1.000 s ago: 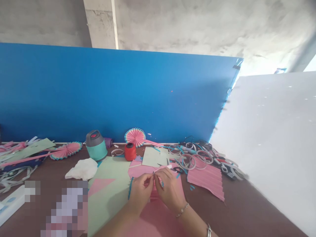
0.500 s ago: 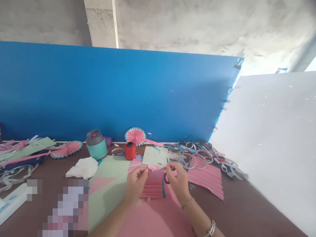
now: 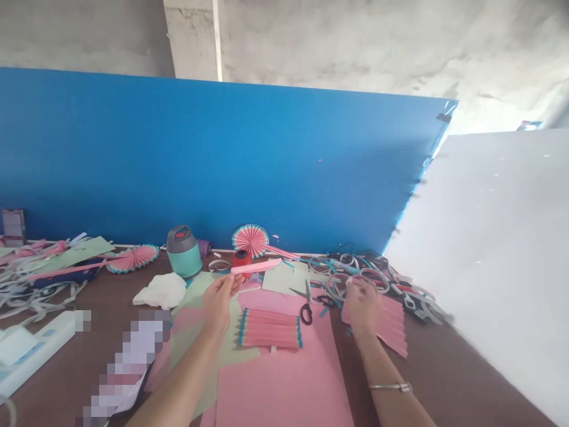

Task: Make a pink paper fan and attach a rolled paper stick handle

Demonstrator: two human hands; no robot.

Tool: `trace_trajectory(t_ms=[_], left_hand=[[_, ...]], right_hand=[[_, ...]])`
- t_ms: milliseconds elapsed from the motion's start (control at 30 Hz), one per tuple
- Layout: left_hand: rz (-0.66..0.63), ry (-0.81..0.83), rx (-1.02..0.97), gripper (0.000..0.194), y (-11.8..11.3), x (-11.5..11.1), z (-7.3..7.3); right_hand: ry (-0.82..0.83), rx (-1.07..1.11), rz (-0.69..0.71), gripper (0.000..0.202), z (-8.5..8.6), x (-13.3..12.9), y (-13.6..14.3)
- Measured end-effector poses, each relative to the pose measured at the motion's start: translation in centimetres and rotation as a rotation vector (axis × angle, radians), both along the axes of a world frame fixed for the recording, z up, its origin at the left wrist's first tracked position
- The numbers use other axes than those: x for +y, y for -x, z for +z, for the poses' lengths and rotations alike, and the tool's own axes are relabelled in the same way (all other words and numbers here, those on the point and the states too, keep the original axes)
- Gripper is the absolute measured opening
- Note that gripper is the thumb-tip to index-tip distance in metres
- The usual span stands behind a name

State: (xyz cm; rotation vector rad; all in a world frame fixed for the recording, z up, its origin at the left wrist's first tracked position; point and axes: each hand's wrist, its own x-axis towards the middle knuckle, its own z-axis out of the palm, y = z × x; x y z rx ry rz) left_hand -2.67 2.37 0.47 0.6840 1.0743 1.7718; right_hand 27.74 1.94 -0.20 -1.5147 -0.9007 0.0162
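My left hand [image 3: 221,296] pinches one end of a narrow pink paper strip [image 3: 256,267], which points right above the table. My right hand [image 3: 363,305] is closed beside the pile of white tape rings; a small whitish bit shows at its blurred fingertips, too unclear to name. Between the hands lies a pleated pink paper piece [image 3: 270,328] with blue-green edges and a small white tab below it. Black-handled scissors [image 3: 306,313] lie open just right of it. Under these is a large pink paper sheet [image 3: 280,385], partly over pale green sheets [image 3: 195,362].
White tape rings [image 3: 338,286] and cables are heaped at the right, by another pleated pink sheet [image 3: 393,325]. A teal flask [image 3: 184,258], red thread spool [image 3: 241,258] and round paper fan [image 3: 250,239] stand along the blue partition [image 3: 200,160]. A power strip [image 3: 42,350] lies left.
My hands have moved apart: the left went left and up with the pink strip, the right swung right to the tape rings. The pleated piece and scissors are now uncovered.
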Motion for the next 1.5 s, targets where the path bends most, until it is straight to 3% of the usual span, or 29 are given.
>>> trace_trajectory(t_ms=[100, 200, 267, 367, 500, 667, 867, 1067, 1267, 1500], left_hand=[[-0.014, 0.007, 0.01, 0.026, -0.1, -0.1, -0.1], [-0.032, 0.021, 0.026, 0.027, -0.4, -0.3, -0.2], [-0.043, 0.032, 0.038, 0.028, -0.7, -0.5, -0.2], [-0.062, 0.046, 0.058, 0.028, -1.0, -0.7, -0.1], [-0.082, 0.06, 0.089, 0.027, -1.2, -0.8, -0.1], [-0.127, 0.051, 0.129, 0.031, -1.3, -0.8, -0.6], [-0.209, 0.018, 0.198, 0.031, -1.8, -1.2, -0.6], [-0.283, -0.081, 0.344, 0.025, -3.1, -2.7, 0.5], [-0.307, -0.171, 0.526, 0.019, -3.7, -3.6, 0.5], [-0.311, -0.222, 0.629, 0.019, -3.7, -3.8, 0.1]], right_hand=[[0.015, -0.408, 0.041, 0.042, 0.1, -0.7, 2.6], [0.054, -0.694, 0.493, 0.027, -0.4, -2.3, 6.5], [0.13, -0.823, 0.736, 0.043, -1.1, -3.4, 9.0], [0.248, -0.92, 0.885, 0.07, -2.0, -4.7, 11.7], [0.263, -0.932, 0.934, 0.051, -2.0, -5.0, 12.7], [0.166, -0.866, 0.932, 0.026, -0.5, -4.8, 11.4], [0.045, -0.724, 0.887, 0.027, 0.1, -4.3, 9.4], [0.125, -0.48, 0.909, 0.03, 0.0, -4.5, 9.2], [0.064, -0.501, 0.939, 0.018, 1.5, -4.9, 9.1], [0.03, -0.529, 1.021, 0.028, 1.8, -4.8, 8.8]])
